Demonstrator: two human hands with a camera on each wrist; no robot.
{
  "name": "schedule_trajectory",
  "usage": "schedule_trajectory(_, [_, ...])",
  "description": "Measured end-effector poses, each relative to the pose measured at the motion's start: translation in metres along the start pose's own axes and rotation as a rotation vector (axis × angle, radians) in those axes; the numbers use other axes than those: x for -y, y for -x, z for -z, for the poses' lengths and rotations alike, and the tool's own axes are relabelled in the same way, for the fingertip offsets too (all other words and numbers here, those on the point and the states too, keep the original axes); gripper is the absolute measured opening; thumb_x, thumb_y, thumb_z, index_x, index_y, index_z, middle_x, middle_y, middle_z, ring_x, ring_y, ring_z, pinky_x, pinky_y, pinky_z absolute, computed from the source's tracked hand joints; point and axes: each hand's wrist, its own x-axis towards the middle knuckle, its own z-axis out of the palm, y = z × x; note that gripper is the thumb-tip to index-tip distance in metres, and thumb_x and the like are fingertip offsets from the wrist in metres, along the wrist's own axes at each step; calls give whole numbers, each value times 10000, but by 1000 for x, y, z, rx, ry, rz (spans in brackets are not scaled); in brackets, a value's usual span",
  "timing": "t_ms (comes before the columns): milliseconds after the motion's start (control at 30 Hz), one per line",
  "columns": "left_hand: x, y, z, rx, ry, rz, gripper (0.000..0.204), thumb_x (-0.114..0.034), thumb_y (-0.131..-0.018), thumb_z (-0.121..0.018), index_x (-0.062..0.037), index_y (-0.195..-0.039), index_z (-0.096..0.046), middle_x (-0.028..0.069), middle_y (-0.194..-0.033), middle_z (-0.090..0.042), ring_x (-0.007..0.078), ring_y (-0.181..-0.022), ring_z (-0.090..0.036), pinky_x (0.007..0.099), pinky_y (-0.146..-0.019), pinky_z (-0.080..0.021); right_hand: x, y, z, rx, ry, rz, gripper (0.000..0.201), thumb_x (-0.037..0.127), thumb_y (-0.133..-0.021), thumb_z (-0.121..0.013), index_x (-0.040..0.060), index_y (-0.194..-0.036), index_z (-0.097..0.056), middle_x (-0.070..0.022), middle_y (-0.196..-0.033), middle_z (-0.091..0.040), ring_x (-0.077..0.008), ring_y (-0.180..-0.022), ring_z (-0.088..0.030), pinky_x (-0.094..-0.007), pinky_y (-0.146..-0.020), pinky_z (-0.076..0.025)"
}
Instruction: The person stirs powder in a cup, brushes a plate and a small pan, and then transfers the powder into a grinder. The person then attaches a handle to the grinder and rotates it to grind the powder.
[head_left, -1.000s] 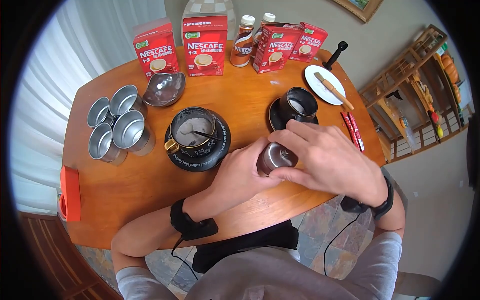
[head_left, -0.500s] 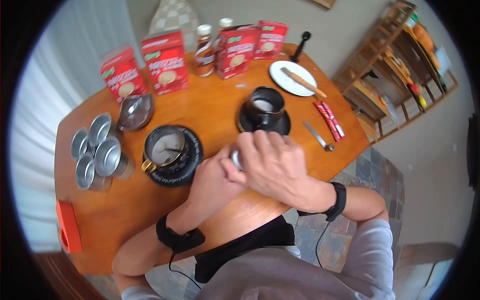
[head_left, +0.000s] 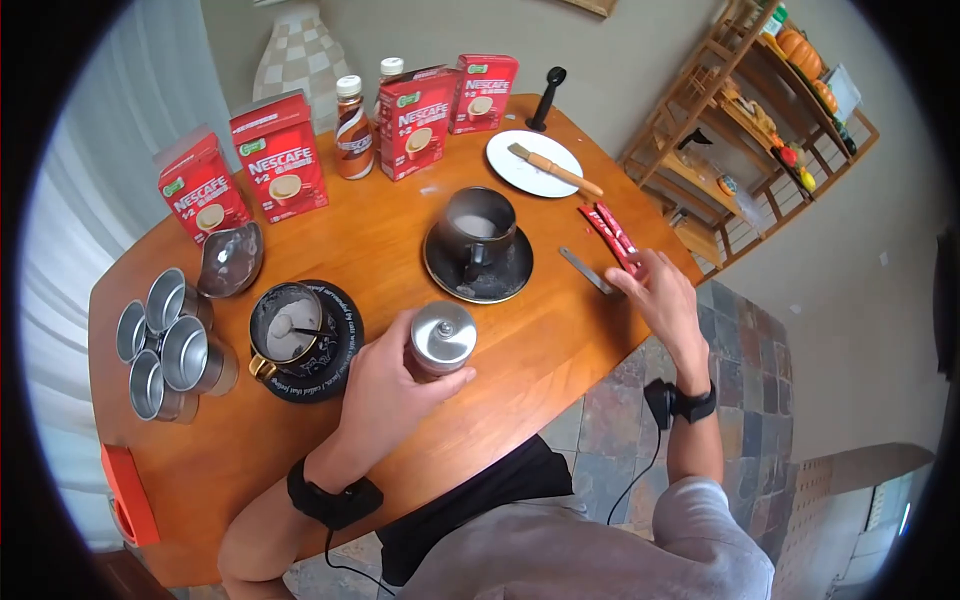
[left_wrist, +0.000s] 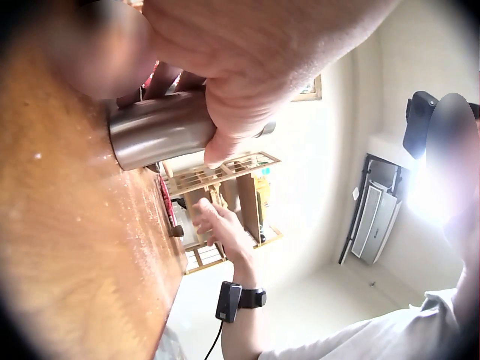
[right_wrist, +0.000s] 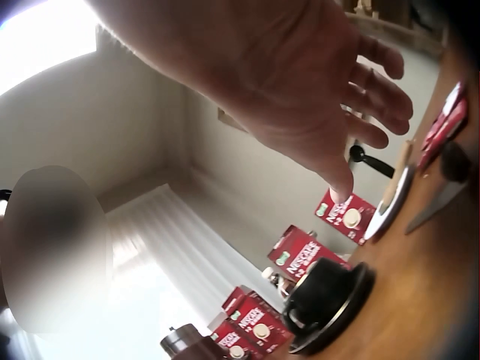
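Note:
My left hand (head_left: 385, 385) grips a brushed-metal hand coffee grinder (head_left: 443, 338), thumb on one side. It stands upright, a small post rising from its round top; the left wrist view shows its base right at the tabletop. Over the table's right part, my right hand (head_left: 662, 300) reaches out with relaxed, spread fingers and nothing in them. Just beneath it lies a flat metal crank handle (head_left: 582, 268), its dark knob (right_wrist: 454, 161) visible in the right wrist view. Behind the grinder, a black cup (head_left: 478, 225) of pale powder sits on a dark saucer (head_left: 440, 275).
Left of the grinder, another black cup (head_left: 285, 335) holds powder and a spoon. Metal cups (head_left: 185, 350) cluster at the left edge. Red Nescafe boxes (head_left: 280, 165) and bottles (head_left: 354, 130) line the back. A brush lies across a white plate (head_left: 505, 172), near red sachets (head_left: 612, 235).
My right hand has left the top of the grinder and moved right, to the crank handle. My left hand still holds the grinder. The head view has shifted rightward.

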Motion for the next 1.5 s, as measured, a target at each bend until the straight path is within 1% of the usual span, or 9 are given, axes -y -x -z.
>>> schedule_trajectory(133, [-3,1,2,-9,6,35,544,-214,-784,-916,-14,-1212,-646,145,-1065,-766,238,-1001,-752,361,-894,-567,42,16,13,83,-340,14,501,365,-881,-846,3,-1202,-717,-119,-925,-713,-265,-791,-681,-378,-748,-546])
schedule_trajectory(433, [3,0,-1,-22,22,-46,652,-336,-801,-906,-27,-1292,-610,189,-1083,-762,353,-1040,-756,421,-868,-593,161,-21,36,435,-376,969,646,422,-866,-788,108,-1399,-598,-114,-1047,-628,-346,-995,-643,-457,-781,-539])
schedule_trajectory(533, [2,1,-1,7,4,28,607,-248,-811,-901,-24,-1296,-612,126,-1096,-762,227,-1007,-755,361,-890,-571,170,-44,34,598,-350,1119,632,419,-860,-775,97,-1379,-610,-124,-1011,-636,-349,-1015,-631,-467,-841,-521])
schedule_trajectory(833, [13,1,-4,-29,19,-64,554,-324,-816,-857,-41,-1212,-593,198,-984,-753,402,-914,-744,489,-762,-589,181,-9,32,326,-125,1000,466,405,-885,-782,25,-1107,-629,-130,-853,-631,-323,-843,-670,-440,-664,-547])
schedule_trajectory(1033, [10,0,-1,6,-5,16,549,-205,-771,-871,-28,-1212,-596,186,-965,-729,367,-882,-742,411,-773,-571,192,-33,5,121,-121,1360,396,448,-918,-715,74,-897,-589,-61,-768,-549,-242,-721,-609,-380,-584,-504])
schedule_trajectory(1133, [8,1,-1,-12,-3,-9,544,-224,-773,-871,-24,-1200,-598,184,-948,-730,377,-879,-743,405,-765,-575,191,-28,-4,78,-107,1340,390,450,-927,-689,82,-870,-573,-55,-766,-547,-222,-714,-609,-369,-571,-495])
schedule_trajectory(1267, [10,0,-5,-66,-35,-72,536,-300,-812,-816,-70,-1235,-583,199,-956,-750,448,-885,-719,519,-749,-583,198,13,-9,-58,146,897,397,456,-930,-685,92,-838,-556,-51,-758,-568,-207,-687,-624,-338,-557,-478])
schedule_trajectory(1433, [19,1,-4,-49,7,-105,539,-276,-799,-832,-62,-1213,-562,187,-944,-748,449,-879,-714,506,-740,-579,199,-23,-3,-53,-49,1296,459,529,-933,-690,93,-878,-560,-33,-690,-549,-217,-579,-606,-349,-507,-447])
schedule_trajectory(1500, [18,0,-6,-27,-21,-45,541,-258,-798,-833,-61,-1221,-559,187,-945,-746,452,-879,-712,508,-740,-576,196,-11,-17,-98,-50,1130,492,559,-921,-687,90,-867,-550,-39,-684,-546,-224,-575,-606,-349,-511,-452])
